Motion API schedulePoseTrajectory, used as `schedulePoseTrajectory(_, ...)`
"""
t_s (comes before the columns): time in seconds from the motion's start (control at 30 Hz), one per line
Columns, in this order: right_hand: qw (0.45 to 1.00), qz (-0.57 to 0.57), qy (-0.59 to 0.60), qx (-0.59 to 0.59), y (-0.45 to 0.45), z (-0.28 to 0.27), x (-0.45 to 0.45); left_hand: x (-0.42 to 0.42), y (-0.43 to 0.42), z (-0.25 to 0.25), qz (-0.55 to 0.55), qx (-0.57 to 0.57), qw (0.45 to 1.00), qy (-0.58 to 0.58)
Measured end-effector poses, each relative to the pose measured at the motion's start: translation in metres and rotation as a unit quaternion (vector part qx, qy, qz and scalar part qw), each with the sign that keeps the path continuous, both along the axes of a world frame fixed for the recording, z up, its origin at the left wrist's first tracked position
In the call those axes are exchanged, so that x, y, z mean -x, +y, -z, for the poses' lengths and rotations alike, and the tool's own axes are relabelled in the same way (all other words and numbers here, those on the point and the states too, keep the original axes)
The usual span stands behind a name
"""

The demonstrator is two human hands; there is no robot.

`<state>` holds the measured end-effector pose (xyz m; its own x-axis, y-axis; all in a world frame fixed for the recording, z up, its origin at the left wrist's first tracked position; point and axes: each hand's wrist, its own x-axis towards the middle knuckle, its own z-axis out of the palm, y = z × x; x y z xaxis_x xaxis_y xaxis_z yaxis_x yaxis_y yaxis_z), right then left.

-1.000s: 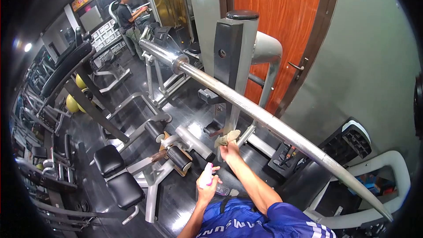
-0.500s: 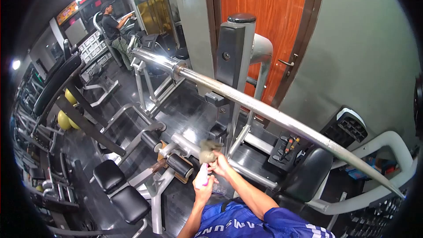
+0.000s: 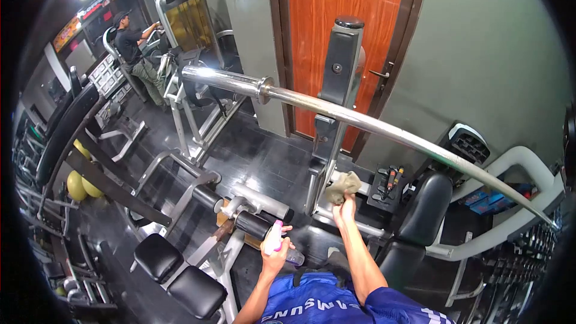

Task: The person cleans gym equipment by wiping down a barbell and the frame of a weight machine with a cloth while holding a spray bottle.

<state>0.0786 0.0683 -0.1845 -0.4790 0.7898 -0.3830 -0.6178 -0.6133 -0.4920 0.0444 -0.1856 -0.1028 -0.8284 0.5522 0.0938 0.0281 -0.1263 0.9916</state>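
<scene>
My left hand (image 3: 275, 254) is wrapped round a spray bottle (image 3: 273, 237) with a white and pink head. The bottle's clear body (image 3: 294, 257) shows to the right of that hand. In my right hand (image 3: 344, 209) is a crumpled beige cloth (image 3: 343, 186), held up in front of me by the fingers. Above the cloth a long metal barbell (image 3: 360, 118) slants across the view, its thick sleeve end at the upper left. Cloth and bar look apart.
Behind the bar rises a dark machine upright (image 3: 343, 66) before a wooden door (image 3: 336, 0). A black padded seat (image 3: 427, 209) stands at right, padded benches (image 3: 197, 293) at lower left. Farther back, a person (image 3: 133, 51) is beside a gym machine (image 3: 186, 18).
My right hand has moved right, away from my left, taking the cloth with it. The left hand still holds the bottle. The view has shifted somewhat.
</scene>
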Motion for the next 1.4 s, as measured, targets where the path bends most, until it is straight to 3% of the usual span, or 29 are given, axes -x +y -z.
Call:
schedulePoseTrajectory(0.13,0.966,0.065,-0.144,-0.205,-0.017,-0.018,0.010,0.012,-0.015,-0.002,0.027,0.015,1.000,0.003)
schedulePoseTrajectory(0.2,0.921,0.058,-0.262,-0.281,-0.038,-0.054,0.024,0.016,-0.022,-0.003,0.032,0.007,0.999,-0.009)
schedulePoseTrajectory(0.3,0.843,0.074,-0.400,-0.352,-0.049,-0.036,0.063,0.021,-0.031,-0.005,0.047,0.005,0.999,-0.019)
schedulePoseTrajectory(0.4,0.859,0.132,-0.362,-0.336,-0.071,-0.034,0.087,0.026,-0.042,-0.001,0.070,0.017,0.997,-0.009)
schedulePoseTrajectory(0.47,0.891,0.098,-0.353,-0.269,-0.070,-0.029,0.084,0.031,-0.050,0.003,0.080,0.022,0.997,0.000)
schedulePoseTrajectory(0.53,0.971,0.067,-0.199,-0.115,-0.075,-0.024,0.079,0.033,-0.054,0.005,0.088,0.022,0.996,0.001)
schedulePoseTrajectory(0.63,0.995,-0.083,0.027,0.056,-0.054,0.029,0.080,0.036,-0.054,0.011,0.095,0.009,0.995,-0.015)
schedulePoseTrajectory(0.73,0.983,-0.171,0.050,-0.030,-0.018,0.022,0.084,0.038,-0.053,0.014,0.109,0.013,0.994,-0.011)
schedulePoseTrajectory(0.83,0.940,-0.258,-0.047,-0.217,0.011,0.016,0.070,0.041,-0.053,0.009,0.120,0.025,0.992,-0.003)
schedulePoseTrajectory(0.9,0.966,-0.229,0.043,-0.111,0.028,0.024,0.054,0.043,-0.048,0.009,0.127,0.025,0.992,-0.003)
schedulePoseTrajectory(0.97,0.977,-0.171,0.106,0.066,0.013,-0.036,0.024,0.043,-0.047,0.012,0.130,0.023,0.991,-0.010)
schedulePoseTrajectory(1.07,0.993,-0.105,-0.056,-0.017,-0.021,-0.103,-0.002,0.044,-0.044,0.014,0.141,0.026,0.990,0.007)
schedulePoseTrajectory(1.1,0.987,-0.045,-0.051,-0.143,-0.023,-0.098,0.003,0.046,-0.041,0.014,0.140,0.019,0.990,0.008)
schedulePoseTrajectory(1.13,0.951,0.008,-0.171,-0.258,-0.021,-0.094,0.012,0.045,-0.040,0.016,0.139,0.014,0.990,0.007)
schedulePoseTrajectory(1.2,0.804,-0.003,-0.373,-0.462,-0.025,-0.118,0.014,0.045,-0.038,0.017,0.146,0.015,0.989,0.013)
schedulePoseTrajectory(1.23,0.765,-0.012,-0.378,-0.521,-0.027,-0.134,0.016,0.046,-0.036,0.016,0.152,0.022,0.988,0.019)
schedulePoseTrajectory(1.27,0.649,0.030,-0.394,-0.650,-0.023,-0.138,0.021,0.045,-0.035,0.016,0.158,0.028,0.987,0.024)
schedulePoseTrajectory(1.33,0.555,-0.032,-0.496,-0.667,-0.031,-0.153,0.028,0.043,-0.032,0.015,0.158,0.014,0.987,0.005)
schedulePoseTrajectory(1.4,0.587,-0.045,-0.497,-0.637,-0.032,-0.158,0.028,0.043,-0.029,0.015,0.158,0.004,0.987,-0.001)
